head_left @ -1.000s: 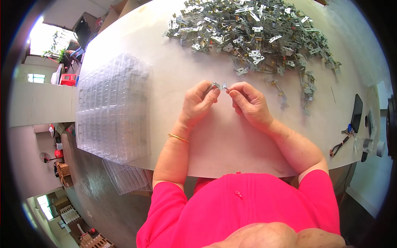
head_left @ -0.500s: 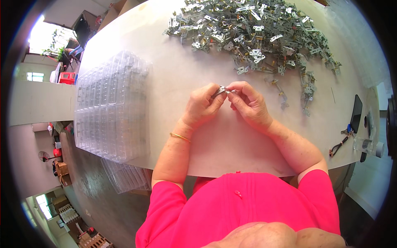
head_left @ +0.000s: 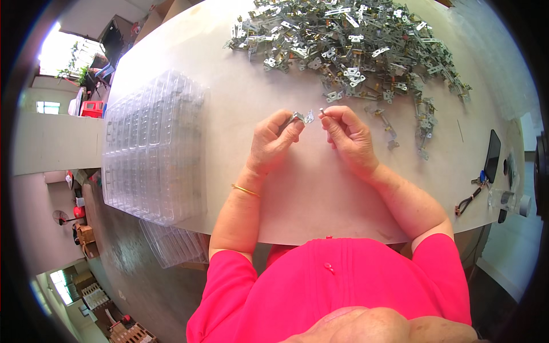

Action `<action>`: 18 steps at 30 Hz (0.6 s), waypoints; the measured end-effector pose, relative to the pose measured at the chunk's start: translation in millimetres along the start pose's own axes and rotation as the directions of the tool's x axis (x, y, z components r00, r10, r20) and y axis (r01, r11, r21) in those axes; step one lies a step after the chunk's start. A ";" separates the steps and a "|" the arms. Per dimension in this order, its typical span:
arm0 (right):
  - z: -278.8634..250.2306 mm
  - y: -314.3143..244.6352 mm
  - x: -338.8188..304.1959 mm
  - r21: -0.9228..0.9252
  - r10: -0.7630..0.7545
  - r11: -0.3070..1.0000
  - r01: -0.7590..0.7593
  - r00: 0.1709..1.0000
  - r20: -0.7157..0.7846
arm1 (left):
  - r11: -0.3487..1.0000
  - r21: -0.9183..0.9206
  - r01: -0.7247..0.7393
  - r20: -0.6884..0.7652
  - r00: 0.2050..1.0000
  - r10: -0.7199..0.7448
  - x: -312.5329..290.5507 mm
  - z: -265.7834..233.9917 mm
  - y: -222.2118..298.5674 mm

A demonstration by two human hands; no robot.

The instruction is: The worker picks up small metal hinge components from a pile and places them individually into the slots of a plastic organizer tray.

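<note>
Over the middle of the table my left hand [head_left: 273,140] pinches a silvery metal bracket [head_left: 307,117] whose plate juts out beyond the fingertips. Facing it, my right hand [head_left: 350,137] is closed on a small metal pin [head_left: 322,111], its tip showing above thumb and forefinger. A short gap separates the two pieces. Beyond the hands lies a big heap of metal brackets [head_left: 354,48], some with brass-coloured parts. Several loose brackets [head_left: 389,128] trail from the heap toward my right hand.
At left, clear plastic compartment trays [head_left: 154,148] are stacked on the table [head_left: 240,217]; more trays [head_left: 174,243] sit below the edge. To the right lie a black phone [head_left: 492,155], keys on a strap [head_left: 472,200] and a clear bottle [head_left: 506,200].
My hands have drawn apart: the left moved slightly left, the right slightly right. The bracket and the pin, close together between my fingertips before, now show separately.
</note>
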State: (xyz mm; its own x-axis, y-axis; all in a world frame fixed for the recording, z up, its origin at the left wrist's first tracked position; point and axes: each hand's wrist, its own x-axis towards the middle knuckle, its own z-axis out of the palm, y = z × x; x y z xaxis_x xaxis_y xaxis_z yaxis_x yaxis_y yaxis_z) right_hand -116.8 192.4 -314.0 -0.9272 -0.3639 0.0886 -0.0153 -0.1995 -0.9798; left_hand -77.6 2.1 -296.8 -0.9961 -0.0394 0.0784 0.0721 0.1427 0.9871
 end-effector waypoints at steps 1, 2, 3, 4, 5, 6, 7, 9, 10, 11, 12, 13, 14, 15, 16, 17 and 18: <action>-0.4 0.6 -0.2 -0.048 0.002 0.999 -0.001 1.000 0.025 | 0.997 -0.052 0.059 0.013 0.998 -0.058 -0.3 -1.0 6.3; -0.7 0.4 -0.4 -0.048 0.002 0.999 -0.001 1.000 0.023 | 0.988 -0.102 0.118 0.030 0.993 -0.116 -0.3 -1.6 9.6; -0.7 0.3 -0.6 -0.068 0.002 0.998 0.001 0.999 0.037 | 0.988 -0.103 0.118 0.032 0.993 -0.116 0.0 -1.7 8.7; -0.3 0.0 -0.8 -0.087 0.002 0.996 0.003 0.999 0.052 | 0.991 -0.095 0.097 0.039 0.995 -0.093 -0.4 -2.2 7.6; -0.4 0.4 -0.6 -0.087 0.002 0.996 0.003 0.999 0.051 | 0.993 -0.087 0.075 0.047 0.996 -0.071 -0.5 -2.5 6.8; -0.5 1.3 -0.1 -0.108 -0.018 0.994 0.024 0.998 0.054 | 0.993 -0.087 0.075 0.047 0.996 -0.071 -0.7 -2.5 6.7; -0.6 1.9 0.1 -0.130 -0.038 0.991 0.045 0.998 0.058 | 0.995 -0.074 0.062 0.049 0.997 -0.059 -0.9 -2.6 6.6; -0.3 1.3 0.1 -0.136 -0.038 0.990 0.045 0.998 0.053 | 0.997 -0.060 0.050 0.051 0.998 -0.047 -0.9 -2.4 4.3; -0.1 0.7 0.1 -0.142 -0.039 0.989 0.045 0.998 0.050 | 0.998 -0.051 0.029 0.052 0.998 -0.026 -1.1 -2.1 1.2; -0.1 -0.1 0.1 -0.142 -0.039 0.989 0.045 0.998 0.050 | 0.999 -0.042 0.008 0.053 0.999 -0.006 -1.0 -2.1 -0.4; -0.1 -1.0 0.1 -0.148 -0.027 0.988 0.034 0.998 0.051 | 0.999 -0.042 0.008 0.052 0.999 -0.006 -0.9 -2.4 -0.1; -0.5 -1.4 0.0 -0.155 -0.015 0.988 0.022 0.999 0.050 | 1.000 -0.013 0.010 0.044 0.999 -0.010 -0.5 -2.5 0.1; -0.7 -0.9 0.1 -0.156 -0.015 0.988 0.022 0.999 0.050 | 1.000 0.017 0.012 0.035 0.999 -0.013 -0.3 -2.8 0.3; -0.8 -0.2 0.2 -0.139 -0.003 0.990 0.010 0.999 0.051 | 1.000 0.016 0.011 0.034 0.999 -0.012 -0.2 -3.5 -0.2; -0.7 0.3 0.1 -0.123 0.009 0.992 -0.002 0.999 0.052 | 0.999 0.046 -0.002 0.048 0.999 0.000 -0.6 -4.7 -1.2; -0.5 -0.1 0.1 -0.124 0.008 0.992 -0.002 0.999 0.053 | 0.997 0.075 -0.016 0.061 0.998 0.012 -1.0 -5.8 -1.9; -0.2 -0.7 0.0 -0.121 0.000 0.993 0.007 0.998 0.058 | 0.997 0.075 -0.017 0.060 0.998 0.013 -1.3 -6.7 -2.0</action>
State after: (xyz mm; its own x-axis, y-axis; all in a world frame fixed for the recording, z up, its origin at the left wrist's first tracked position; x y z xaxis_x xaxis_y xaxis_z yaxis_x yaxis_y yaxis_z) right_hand -116.9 192.7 -313.4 -0.9042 -0.4156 0.0988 -0.0668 -0.0908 -0.9936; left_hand -76.1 -4.8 -298.0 -0.9963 0.0220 0.0827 0.0855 0.2171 0.9724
